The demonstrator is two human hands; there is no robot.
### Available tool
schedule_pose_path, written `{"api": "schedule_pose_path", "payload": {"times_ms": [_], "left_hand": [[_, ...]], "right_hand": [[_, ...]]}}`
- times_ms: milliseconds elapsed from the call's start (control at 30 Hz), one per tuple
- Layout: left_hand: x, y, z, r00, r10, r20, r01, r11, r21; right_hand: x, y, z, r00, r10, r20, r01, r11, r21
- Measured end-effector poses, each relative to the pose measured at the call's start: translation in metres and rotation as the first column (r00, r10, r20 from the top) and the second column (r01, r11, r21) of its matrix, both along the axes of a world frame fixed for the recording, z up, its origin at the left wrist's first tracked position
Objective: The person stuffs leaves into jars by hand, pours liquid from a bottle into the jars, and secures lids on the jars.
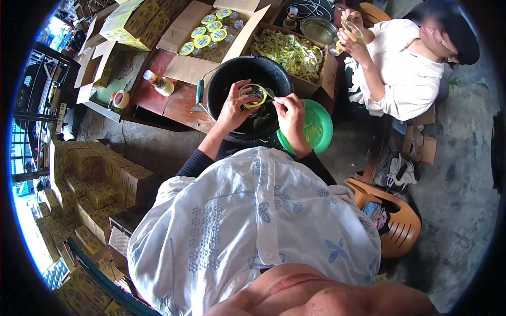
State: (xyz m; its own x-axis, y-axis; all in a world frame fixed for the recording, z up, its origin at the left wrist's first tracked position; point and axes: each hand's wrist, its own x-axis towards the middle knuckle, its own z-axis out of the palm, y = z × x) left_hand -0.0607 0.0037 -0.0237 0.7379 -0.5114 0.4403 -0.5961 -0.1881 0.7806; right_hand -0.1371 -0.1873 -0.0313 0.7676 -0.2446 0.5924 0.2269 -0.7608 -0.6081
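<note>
My left hand (pixel 235 105) grips a clear plastic cup with a yellow rim (pixel 253 96) over a black bucket (pixel 221 79) with dark contents. My right hand (pixel 289 113) pinches something small and thin at the cup's right side, too small to name. A green plastic basin (pixel 321 131) with yellow strips in it sits beside the bucket on the right. Behind, an open carton (pixel 174 39) holds several lidded cups (pixel 211 26), and another box (pixel 327 76) is full of yellow and white scraps (pixel 279 52).
A co-worker (pixel 395 73) at right holds up a similar cup. Two bottles (pixel 163 87) (pixel 290 18) and a metal bowl (pixel 319 30) stand near the cartons. Stacked yellow boxes (pixel 95 184) fill the left side. An orange plastic chair (pixel 400 231) is at lower right.
</note>
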Motion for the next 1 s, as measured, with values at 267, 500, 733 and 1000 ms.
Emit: {"api": "schedule_pose_path", "payload": {"times_ms": [267, 500, 733, 1000], "left_hand": [[-0.005, 0.006, 0.001, 0.993, 0.107, 0.059, -0.113, 0.986, 0.121], [-0.007, 0.002, 0.005, 0.989, 0.145, -0.033, -0.138, 0.977, 0.165], [-0.003, 0.002, 0.005, 0.987, 0.142, -0.068, -0.117, 0.949, 0.293], [-0.01, 0.002, 0.002, 0.994, 0.109, -0.012, -0.098, 0.932, 0.349]], "right_hand": [[0.006, 0.006, -0.008, 1.0, 0.004, 0.019, -0.005, 1.0, 0.018], [0.004, 0.01, 0.0, 0.993, 0.006, 0.118, 0.002, 0.998, -0.069], [0.002, 0.012, 0.003, 0.991, 0.066, 0.117, -0.043, 0.981, -0.189], [0.007, 0.014, -0.002, 0.996, 0.06, 0.072, -0.038, 0.961, -0.273]]}}
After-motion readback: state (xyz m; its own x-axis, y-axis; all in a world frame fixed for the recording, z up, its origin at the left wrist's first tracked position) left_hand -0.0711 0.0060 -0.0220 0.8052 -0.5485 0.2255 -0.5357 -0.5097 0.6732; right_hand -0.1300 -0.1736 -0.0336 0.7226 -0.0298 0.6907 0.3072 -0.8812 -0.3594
